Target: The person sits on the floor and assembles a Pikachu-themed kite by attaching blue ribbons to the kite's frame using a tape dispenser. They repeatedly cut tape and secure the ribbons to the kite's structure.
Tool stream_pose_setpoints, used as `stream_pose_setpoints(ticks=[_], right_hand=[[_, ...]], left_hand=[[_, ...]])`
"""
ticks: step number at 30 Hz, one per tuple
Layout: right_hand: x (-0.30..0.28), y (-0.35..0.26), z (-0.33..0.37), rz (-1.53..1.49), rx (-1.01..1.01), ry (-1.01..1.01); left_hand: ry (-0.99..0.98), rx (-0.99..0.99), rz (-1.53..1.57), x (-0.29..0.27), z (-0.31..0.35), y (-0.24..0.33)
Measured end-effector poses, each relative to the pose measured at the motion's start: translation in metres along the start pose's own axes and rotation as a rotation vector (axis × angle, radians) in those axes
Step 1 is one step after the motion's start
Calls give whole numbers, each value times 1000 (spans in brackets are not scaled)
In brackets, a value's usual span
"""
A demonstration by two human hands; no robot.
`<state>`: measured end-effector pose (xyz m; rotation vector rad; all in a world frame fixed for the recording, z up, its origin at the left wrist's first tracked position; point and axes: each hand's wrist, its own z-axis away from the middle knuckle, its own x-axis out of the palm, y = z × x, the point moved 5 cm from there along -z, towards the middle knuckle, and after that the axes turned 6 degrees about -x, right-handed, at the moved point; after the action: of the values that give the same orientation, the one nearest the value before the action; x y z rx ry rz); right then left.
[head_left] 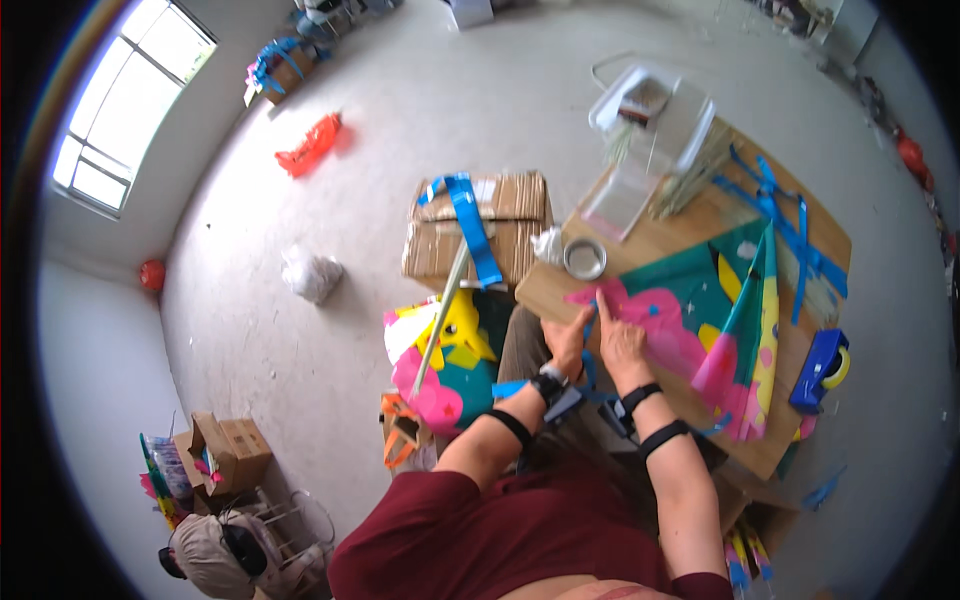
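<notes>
A kite (pixel 660 300) of thin green, pink and yellow fabric lies spread over the wooden table, its pink corner toward me. My right hand (pixel 622 342) rests on that pink part, index finger stretched out along it and the other fingers partly bent. Beside it, at the table's near corner, my left hand (pixel 566 340) is closed with the thumb up; what its fingers hold is hidden. A blue strip (pixel 590 368) hangs just below and between the hands. Close ahead of them stands a round metal-coloured tin (pixel 584 259), with crumpled white tissue (pixel 547 245) next to it.
The wooden table (pixel 690 440) also bears blue ribbons (pixel 790 235), thin sticks (pixel 690 180), a clear plastic tub (pixel 690 110) and a blue tape dispenser (pixel 821 371). Left of it are a cardboard box (pixel 478 240) and another colourful kite (pixel 440 375). A person in a cap (pixel 215 550) sits lower left.
</notes>
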<state>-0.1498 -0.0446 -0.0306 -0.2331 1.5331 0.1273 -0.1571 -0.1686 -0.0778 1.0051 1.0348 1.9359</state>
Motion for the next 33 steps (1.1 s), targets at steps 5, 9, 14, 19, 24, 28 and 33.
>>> stream_pose_setpoints(ticks=[5,9,14,19,24,28,33], right_hand=[[-9,-9,-3,51,-174,-74],[-8,2,-4,80,-141,-81],[-3,-4,-6,51,-96,-43],[-9,8,-4,-111,51,-138],[-38,7,19,-256,52,-197],[-60,4,47,-343,54,-222],[-54,11,91,-432,-72,-80]], left_hand=[[132,-2,-80,-18,-11,-17],[147,-59,-165,-4,1,-1],[261,-39,-278,-23,-17,-27],[154,-186,-186,-9,1,-6],[210,-201,-251,-14,8,5],[238,-230,-320,-12,12,10],[225,-231,-355,-12,10,10]])
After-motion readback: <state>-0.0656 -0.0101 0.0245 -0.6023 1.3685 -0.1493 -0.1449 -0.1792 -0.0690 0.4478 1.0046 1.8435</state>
